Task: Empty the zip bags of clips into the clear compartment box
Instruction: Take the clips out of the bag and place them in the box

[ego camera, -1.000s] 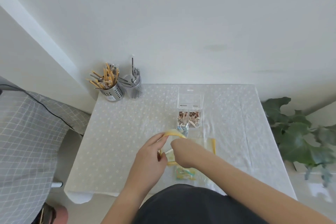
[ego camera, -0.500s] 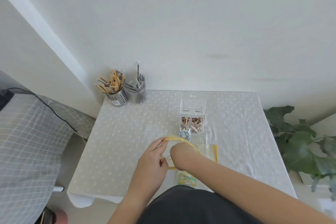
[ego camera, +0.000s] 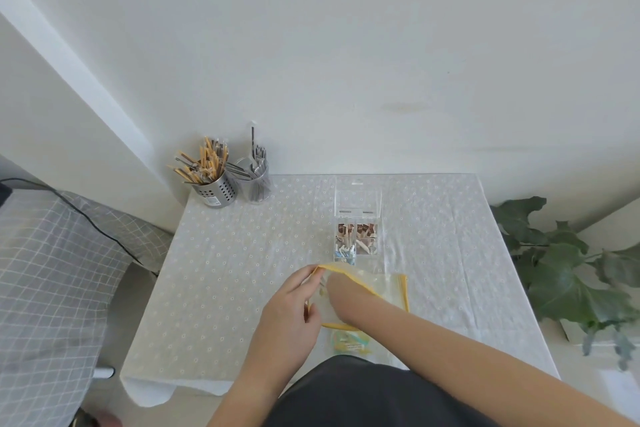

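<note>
Table [ego camera: 221,288] fills the mid frame, covered w/ a pale dotted cloth, pushed against a white wall. Grey checked fabric [ego camera: 45,270] off to the left, leafy plant [ego camera: 568,274] to the right. Back-left corner of the table: perforated metal cup [ego camera: 217,191] stuffed w/ yellow sticks, clear cup [ego camera: 258,184] just beside it. Clear compartment box [ego camera: 356,239] sits centre, lid flipped open toward the wall; far cells hold brownish clips, near-left cell has blue-white ones. Right in front of the box, the zip bag [ego camera: 388,291], clear w/ a yellow rim, mouth held open. Left hand [ego camera: 291,315] pinches the bag's rim, thumb & fingers closed on the yellow edge. Right hand [ego camera: 343,298] is plunged inside the bag mouth, fingers hidden by the plastic, can't tell if they're apart or together. Nearer the person, a second bag [ego camera: 349,343] of yellow-green clips lies flat, partly under the right forearm.
</note>
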The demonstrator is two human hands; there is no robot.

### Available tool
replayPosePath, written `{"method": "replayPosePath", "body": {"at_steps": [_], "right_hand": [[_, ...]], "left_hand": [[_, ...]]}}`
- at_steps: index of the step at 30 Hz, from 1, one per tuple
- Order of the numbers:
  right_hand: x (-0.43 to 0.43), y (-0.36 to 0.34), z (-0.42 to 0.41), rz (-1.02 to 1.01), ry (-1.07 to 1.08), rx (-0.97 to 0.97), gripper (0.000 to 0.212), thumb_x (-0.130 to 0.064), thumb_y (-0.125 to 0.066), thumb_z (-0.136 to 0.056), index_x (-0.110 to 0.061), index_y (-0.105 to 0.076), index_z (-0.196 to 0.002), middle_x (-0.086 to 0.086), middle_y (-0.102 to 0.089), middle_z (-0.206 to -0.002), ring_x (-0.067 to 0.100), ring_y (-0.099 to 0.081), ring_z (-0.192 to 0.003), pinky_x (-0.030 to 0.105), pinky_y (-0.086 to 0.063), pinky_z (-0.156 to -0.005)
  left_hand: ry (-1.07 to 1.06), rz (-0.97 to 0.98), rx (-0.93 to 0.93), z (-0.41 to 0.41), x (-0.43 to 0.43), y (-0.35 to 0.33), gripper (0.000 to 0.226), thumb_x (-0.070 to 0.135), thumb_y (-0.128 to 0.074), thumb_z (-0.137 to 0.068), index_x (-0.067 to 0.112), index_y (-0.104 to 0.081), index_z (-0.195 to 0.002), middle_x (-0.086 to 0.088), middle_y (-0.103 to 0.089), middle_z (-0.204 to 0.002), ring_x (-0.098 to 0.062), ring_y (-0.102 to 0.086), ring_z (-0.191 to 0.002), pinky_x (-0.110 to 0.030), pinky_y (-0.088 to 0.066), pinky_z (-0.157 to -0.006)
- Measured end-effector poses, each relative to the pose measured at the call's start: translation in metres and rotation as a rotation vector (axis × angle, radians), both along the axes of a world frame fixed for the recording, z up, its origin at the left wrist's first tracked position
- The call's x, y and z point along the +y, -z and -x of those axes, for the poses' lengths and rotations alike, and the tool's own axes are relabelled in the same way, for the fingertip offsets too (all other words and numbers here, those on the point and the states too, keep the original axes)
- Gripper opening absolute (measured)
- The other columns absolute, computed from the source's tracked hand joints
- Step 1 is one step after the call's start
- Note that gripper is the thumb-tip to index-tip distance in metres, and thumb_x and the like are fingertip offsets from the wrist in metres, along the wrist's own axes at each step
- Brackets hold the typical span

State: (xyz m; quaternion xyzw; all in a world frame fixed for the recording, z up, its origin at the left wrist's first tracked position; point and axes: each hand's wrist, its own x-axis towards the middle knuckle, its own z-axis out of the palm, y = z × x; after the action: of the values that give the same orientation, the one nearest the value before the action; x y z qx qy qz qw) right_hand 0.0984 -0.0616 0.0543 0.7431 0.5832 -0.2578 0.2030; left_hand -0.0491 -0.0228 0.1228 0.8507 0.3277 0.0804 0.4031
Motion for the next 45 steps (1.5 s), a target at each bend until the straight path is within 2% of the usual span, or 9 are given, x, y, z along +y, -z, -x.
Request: {"method": "replayPosePath", "body": {"at_steps": [4,7,11,14,22,28,33,40,45], "right_hand": [[-0.010,0.006,-0.012,-0.099,0.255,0.165,0.015,-0.005,-0.051,-0.102,-0.002,-0.061,-0.113,-0.004,-0.033,-0.071,0.009,-0.032,-0.058,0.024,-0.038,-0.061],[-0.016,0.006,-0.019,-0.218,0.108,0.099,0.031,-0.005,-0.052,-0.101,0.003,-0.058,-0.129,-0.002,-0.042,-0.077,0.003,-0.027,-0.059,0.018,-0.027,-0.057],[-0.010,-0.009,-0.003,-0.074,-0.041,0.055,0.017,-0.007,-0.049,-0.104,-0.007,-0.061,-0.092,0.002,-0.046,-0.077,0.009,-0.030,-0.055,0.025,-0.031,-0.055],[-0.006,-0.027,0.002,0.063,-0.120,-0.054,0.034,-0.007,-0.051,-0.102,-0.013,-0.047,-0.070,0.001,-0.040,-0.067,0.014,-0.036,-0.054,0.025,-0.037,-0.070],[-0.005,-0.024,-0.004,0.301,-0.269,-0.172,0.022,-0.010,-0.052,-0.103,-0.012,-0.061,-0.083,0.001,-0.051,-0.073,0.016,-0.046,-0.058,0.029,-0.043,-0.071],[0.002,-0.011,-0.003,0.072,-0.180,-0.098,0.025,-0.011,-0.051,-0.102,-0.012,-0.054,-0.078,0.001,-0.046,-0.076,0.019,-0.054,-0.083,0.028,-0.043,-0.077],[0.004,0.000,-0.003,0.002,-0.234,-0.085,0.023,-0.010,-0.045,-0.106,-0.012,-0.052,-0.084,0.001,-0.043,-0.076,0.017,-0.047,-0.090,0.028,-0.042,-0.087],[-0.002,0.024,-0.003,-0.038,-0.111,-0.032,0.022,-0.006,-0.051,-0.103,-0.009,-0.053,-0.081,-0.001,-0.035,-0.069,0.020,-0.051,-0.085,0.027,-0.039,-0.071],[-0.009,0.034,-0.003,-0.059,-0.228,-0.040,0.013,-0.002,-0.046,-0.105,-0.002,-0.058,-0.109,0.007,-0.045,-0.100,0.025,-0.059,-0.110,0.028,-0.047,-0.091]], "left_hand": [[0.032,0.018,-0.012,-0.001,-0.006,-0.006,0.065,0.004,-0.057,-0.098,0.037,-0.051,-0.153,0.038,-0.040,-0.151,-0.004,-0.062,-0.083,-0.010,-0.048,-0.089],[0.047,0.027,0.006,-0.002,-0.007,-0.006,0.063,0.006,-0.056,-0.100,0.038,-0.050,-0.154,0.039,-0.039,-0.152,-0.001,-0.062,-0.084,-0.011,-0.048,-0.089],[0.064,0.026,0.027,-0.002,-0.007,-0.007,0.064,0.006,-0.055,-0.100,0.039,-0.049,-0.155,0.047,-0.035,-0.145,0.010,-0.059,-0.090,-0.005,-0.043,-0.091],[0.064,-0.014,0.041,-0.001,-0.005,-0.006,0.066,0.005,-0.054,-0.099,0.039,-0.047,-0.156,0.046,-0.035,-0.147,-0.004,-0.060,-0.109,-0.004,-0.041,-0.096],[0.078,-0.036,0.044,-0.002,-0.004,-0.004,0.065,0.005,-0.054,-0.098,0.036,-0.049,-0.156,0.034,-0.038,-0.156,-0.014,-0.062,-0.117,-0.015,-0.045,-0.105],[0.091,0.006,0.033,-0.004,-0.002,-0.004,0.065,0.004,-0.058,-0.096,0.038,-0.055,-0.151,0.037,-0.040,-0.154,0.006,-0.059,-0.089,-0.012,-0.047,-0.097],[0.108,-0.002,0.031,-0.002,-0.002,-0.003,0.064,0.004,-0.058,-0.097,0.036,-0.054,-0.153,0.041,-0.036,-0.152,-0.009,-0.060,-0.109,-0.007,-0.043,-0.100],[0.089,-0.007,0.033,0.004,-0.001,0.000,0.064,0.006,-0.055,-0.099,0.038,-0.050,-0.154,0.035,-0.038,-0.156,-0.011,-0.061,-0.114,-0.008,-0.044,-0.099],[0.102,-0.022,0.043,0.003,-0.001,-0.001,0.065,0.005,-0.055,-0.099,0.039,-0.050,-0.154,0.035,-0.038,-0.156,-0.011,-0.062,-0.112,-0.011,-0.046,-0.100]]}}
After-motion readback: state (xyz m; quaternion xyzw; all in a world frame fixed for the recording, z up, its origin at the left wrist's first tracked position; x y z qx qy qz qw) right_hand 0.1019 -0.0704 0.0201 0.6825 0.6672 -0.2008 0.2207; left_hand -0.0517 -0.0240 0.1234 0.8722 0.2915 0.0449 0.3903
